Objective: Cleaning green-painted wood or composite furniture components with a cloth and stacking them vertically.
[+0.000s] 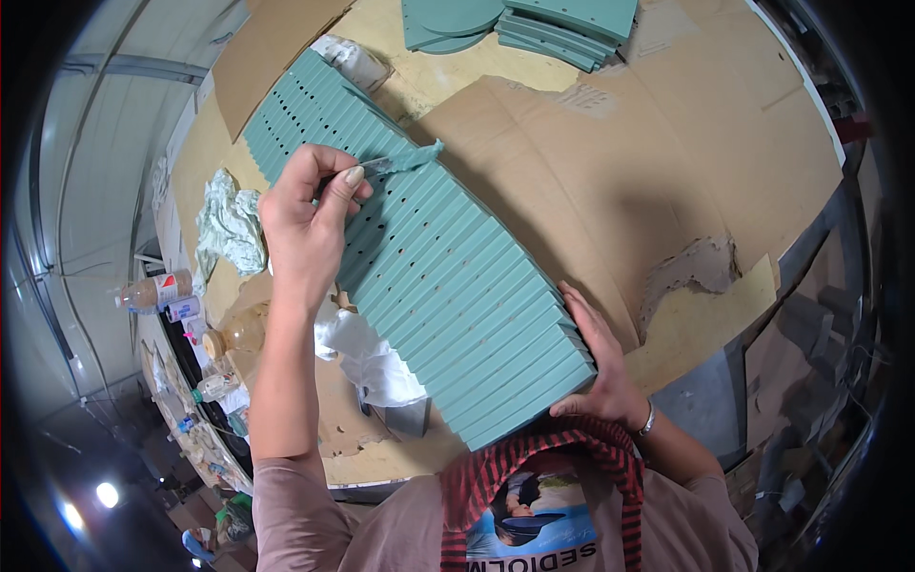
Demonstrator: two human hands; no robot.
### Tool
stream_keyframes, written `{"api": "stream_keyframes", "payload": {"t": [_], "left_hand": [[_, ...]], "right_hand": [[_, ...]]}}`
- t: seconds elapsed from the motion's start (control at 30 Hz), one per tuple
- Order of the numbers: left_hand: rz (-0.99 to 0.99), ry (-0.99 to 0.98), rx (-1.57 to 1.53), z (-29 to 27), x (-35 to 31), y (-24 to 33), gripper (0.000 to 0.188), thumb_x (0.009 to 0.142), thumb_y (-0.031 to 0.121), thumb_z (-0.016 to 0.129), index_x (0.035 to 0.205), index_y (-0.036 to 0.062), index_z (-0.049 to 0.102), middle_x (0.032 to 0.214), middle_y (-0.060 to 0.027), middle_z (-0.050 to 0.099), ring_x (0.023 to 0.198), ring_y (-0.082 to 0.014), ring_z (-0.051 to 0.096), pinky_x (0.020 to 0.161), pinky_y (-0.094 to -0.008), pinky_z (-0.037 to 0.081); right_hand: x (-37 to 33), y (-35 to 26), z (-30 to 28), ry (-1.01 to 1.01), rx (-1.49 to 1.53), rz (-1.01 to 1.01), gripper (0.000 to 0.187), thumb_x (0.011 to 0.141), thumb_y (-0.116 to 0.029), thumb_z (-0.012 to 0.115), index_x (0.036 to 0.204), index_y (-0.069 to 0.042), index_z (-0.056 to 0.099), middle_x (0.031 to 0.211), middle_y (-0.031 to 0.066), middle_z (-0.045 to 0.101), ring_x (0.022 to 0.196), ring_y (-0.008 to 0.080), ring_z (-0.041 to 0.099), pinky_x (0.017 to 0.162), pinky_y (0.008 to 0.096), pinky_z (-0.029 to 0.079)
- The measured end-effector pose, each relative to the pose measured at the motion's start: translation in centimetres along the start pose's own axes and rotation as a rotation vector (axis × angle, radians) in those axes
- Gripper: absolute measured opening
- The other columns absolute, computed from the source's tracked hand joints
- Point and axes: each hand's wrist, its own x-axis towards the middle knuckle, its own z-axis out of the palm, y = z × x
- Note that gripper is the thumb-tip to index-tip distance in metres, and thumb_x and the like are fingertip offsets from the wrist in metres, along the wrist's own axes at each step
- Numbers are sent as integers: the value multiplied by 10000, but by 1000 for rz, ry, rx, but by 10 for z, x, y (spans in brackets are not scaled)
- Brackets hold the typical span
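Note:
A long row of teal boards (pixel 467 319), packed tightly side by side with lines of small holes across them, runs from the far left toward me. My left hand (pixel 310 214) is above its middle, fingers pinched on a thin putty knife (pixel 375 166). Teal putty (pixel 419 156) coats the blade, which is over the boards' right edge; whether it touches them I cannot tell. At the near right corner, my right hand (pixel 610 372) grips the row, fingers along the right side and thumb near the front end.
Cardboard sheets (pixel 572 181) cover the table. More teal pieces (pixel 562 29) lie stacked at the far side. Left of the row are a crumpled cloth (pixel 231 224), white paper (pixel 372 357), a bottle (pixel 157 290) and an amber jar (pixel 238 331). Torn cardboard (pixel 696 267) curls up at right.

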Motion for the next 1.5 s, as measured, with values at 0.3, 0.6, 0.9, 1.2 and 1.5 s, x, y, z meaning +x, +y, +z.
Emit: {"api": "stream_keyframes", "payload": {"t": [0.3, 0.6, 0.9, 1.2, 1.5], "left_hand": [[7, 1, -44, -1, 1, -4, 21, 943, -25, 620, 922, -24, 622, 819, -43, 665, 720, -86, 621, 640, -226, 501], [6, 1, -91, -5, -4, -11, 26, 957, -3, 624, 938, -18, 614, 825, -47, 648, 744, -95, 626, 647, -224, 491], [-12, 26, -128, -9, -11, -12, 26, 954, 8, 634, 940, -6, 617, 825, -45, 651, 740, -100, 638, 643, -222, 492], [-35, -48, -189, 3, -26, 9, 34, 951, 15, 642, 950, -11, 620, 807, -49, 657, 716, -95, 628, 637, -219, 490], [-60, -35, -202, 2, -35, 8, 37, 958, 23, 637, 948, -7, 618, 802, -49, 656, 698, -83, 606, 632, -211, 476]], "right_hand": [[0, -1, 0, 5, 12, 4, 1294, 596, -640, 857, 1524, 59, 288, 1586, 248, 305, 1465, 385, 320, 1193, 444, 272], [-1, -1, 2, 10, 23, 59, 1298, 595, -684, 833, 1525, 46, 296, 1587, 234, 310, 1466, 380, 318, 1193, 446, 271], [-1, 0, 2, 16, 33, 53, 1291, 595, -688, 833, 1524, 35, 304, 1583, 231, 318, 1463, 381, 323, 1191, 449, 280], [-2, 2, 3, 23, 26, 56, 1284, 600, -693, 822, 1530, 23, 301, 1590, 211, 316, 1461, 379, 326, 1185, 453, 290], [-1, 2, 5, 34, 24, 3, 1247, 630, -680, 807, 1531, 18, 302, 1589, 207, 321, 1460, 373, 330, 1183, 453, 292]]}}
